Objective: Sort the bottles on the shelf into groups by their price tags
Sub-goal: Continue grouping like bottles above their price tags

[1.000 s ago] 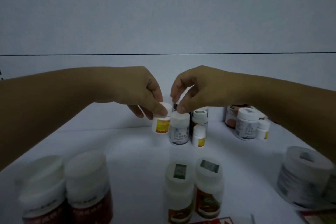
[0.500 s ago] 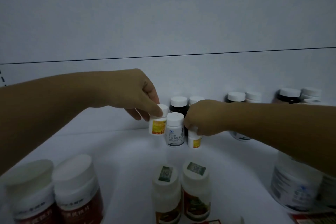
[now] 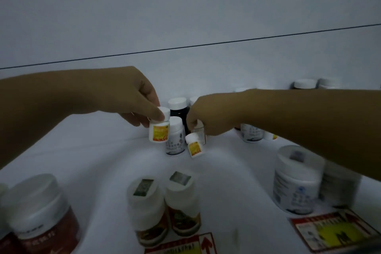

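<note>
right hand [image 3: 206,121] has tipped the smaller yellow-label bottle [image 3: 194,147] off upright

its curled fingers pinch that bottle by the cap, just beside the blue-label bottle [image 3: 174,142], near the middle of the shelf's [image 3: 82,161] back edge. the left hand [image 3: 132,99] grips the cap of the larger yellow-label bottle [image 3: 159,131] with thumb and fingers; whether its base touches the shelf cannot be told. no price tag on either is legible, so both likely need a look before grouping. a straight lift should clear the blue-label bottle and the dark bottle [image 3: 179,109] behind it. a cap-only pinch may let the small one swing. half a second ago it stood upright under the right hand, while the left hand has barely shifted.
</note>
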The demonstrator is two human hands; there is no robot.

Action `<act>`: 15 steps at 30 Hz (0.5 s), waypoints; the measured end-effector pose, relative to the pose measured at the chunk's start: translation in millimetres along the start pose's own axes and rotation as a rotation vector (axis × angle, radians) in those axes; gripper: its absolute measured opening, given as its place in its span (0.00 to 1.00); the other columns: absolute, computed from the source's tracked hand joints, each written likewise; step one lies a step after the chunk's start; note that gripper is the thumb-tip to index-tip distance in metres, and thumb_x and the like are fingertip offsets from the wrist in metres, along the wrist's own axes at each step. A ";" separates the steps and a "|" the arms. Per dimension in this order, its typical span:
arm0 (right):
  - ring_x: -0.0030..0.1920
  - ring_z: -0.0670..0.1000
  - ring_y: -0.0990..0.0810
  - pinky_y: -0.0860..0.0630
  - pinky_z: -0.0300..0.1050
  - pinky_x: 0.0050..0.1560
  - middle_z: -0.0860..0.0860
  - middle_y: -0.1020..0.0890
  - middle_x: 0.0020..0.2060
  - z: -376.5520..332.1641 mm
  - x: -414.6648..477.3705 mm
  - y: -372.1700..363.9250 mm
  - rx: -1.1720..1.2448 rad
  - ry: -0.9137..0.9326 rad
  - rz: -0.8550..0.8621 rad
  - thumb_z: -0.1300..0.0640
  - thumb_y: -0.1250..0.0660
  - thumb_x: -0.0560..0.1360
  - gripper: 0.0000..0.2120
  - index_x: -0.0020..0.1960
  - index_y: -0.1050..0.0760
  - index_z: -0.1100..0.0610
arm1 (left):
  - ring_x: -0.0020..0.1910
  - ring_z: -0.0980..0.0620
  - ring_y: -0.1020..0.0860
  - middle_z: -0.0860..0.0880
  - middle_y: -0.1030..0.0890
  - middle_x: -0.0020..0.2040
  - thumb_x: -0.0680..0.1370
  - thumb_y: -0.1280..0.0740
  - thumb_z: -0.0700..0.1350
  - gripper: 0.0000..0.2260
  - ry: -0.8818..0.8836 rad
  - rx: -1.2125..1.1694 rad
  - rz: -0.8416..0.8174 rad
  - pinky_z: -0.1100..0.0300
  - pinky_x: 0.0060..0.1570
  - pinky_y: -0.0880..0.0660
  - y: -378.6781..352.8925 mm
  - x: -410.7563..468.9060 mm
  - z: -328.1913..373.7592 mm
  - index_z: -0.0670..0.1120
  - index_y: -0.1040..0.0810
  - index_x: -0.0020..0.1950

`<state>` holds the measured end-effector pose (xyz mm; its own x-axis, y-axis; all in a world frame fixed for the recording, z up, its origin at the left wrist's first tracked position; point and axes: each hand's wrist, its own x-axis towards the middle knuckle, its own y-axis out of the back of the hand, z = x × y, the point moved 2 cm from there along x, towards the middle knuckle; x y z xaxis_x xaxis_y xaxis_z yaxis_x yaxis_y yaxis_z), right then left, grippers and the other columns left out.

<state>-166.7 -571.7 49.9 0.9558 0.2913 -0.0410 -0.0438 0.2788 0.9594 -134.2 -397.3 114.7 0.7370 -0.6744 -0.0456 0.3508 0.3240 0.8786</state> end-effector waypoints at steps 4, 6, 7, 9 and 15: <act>0.49 0.49 0.28 0.33 0.40 0.45 0.51 0.24 0.58 2.4 -3.1 -3.0 -0.039 0.077 -0.030 0.60 0.35 0.72 0.19 0.63 0.28 0.52 | 0.38 0.52 0.15 0.47 0.13 0.37 0.66 0.25 0.45 0.08 0.027 -0.039 0.063 0.62 0.36 0.19 -7.0 -4.9 14.7 0.43 0.16 0.41; 0.50 0.50 0.28 0.33 0.41 0.46 0.51 0.23 0.57 6.5 -4.0 -1.0 -0.042 0.098 -0.002 0.59 0.34 0.72 0.18 0.62 0.27 0.52 | 0.38 0.53 0.15 0.48 0.13 0.37 0.67 0.25 0.44 0.07 0.046 -0.048 0.073 0.62 0.37 0.19 -10.9 -9.9 17.6 0.44 0.16 0.43; 0.50 0.51 0.28 0.33 0.41 0.46 0.51 0.23 0.57 8.3 -4.2 -0.7 -0.044 0.099 0.011 0.58 0.34 0.72 0.18 0.61 0.27 0.52 | 0.38 0.53 0.15 0.48 0.13 0.37 0.68 0.25 0.44 0.07 0.048 -0.051 0.079 0.62 0.38 0.18 -13.3 -12.6 17.4 0.44 0.16 0.43; 0.52 0.52 0.27 0.32 0.41 0.47 0.52 0.23 0.56 9.9 -3.8 -2.0 -0.039 0.100 0.019 0.55 0.33 0.73 0.17 0.61 0.27 0.53 | 0.39 0.53 0.15 0.49 0.13 0.37 0.68 0.26 0.45 0.06 0.051 -0.065 0.104 0.62 0.38 0.18 -17.4 -18.3 15.8 0.44 0.16 0.43; 0.41 0.51 0.23 0.28 0.42 0.40 0.52 0.19 0.42 5.5 8.7 -8.6 -0.012 0.033 -0.002 0.50 0.37 0.75 0.12 0.46 0.22 0.58 | 0.37 0.54 0.15 0.49 0.14 0.36 0.68 0.25 0.45 0.07 0.067 -0.080 0.087 0.64 0.35 0.20 -14.8 -27.3 10.8 0.44 0.17 0.43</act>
<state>-156.4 -576.6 42.8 0.9457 0.3208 -0.0524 -0.0454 0.2900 0.9559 -165.8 -390.8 108.1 0.8029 -0.5961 -0.0046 0.3264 0.4331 0.8402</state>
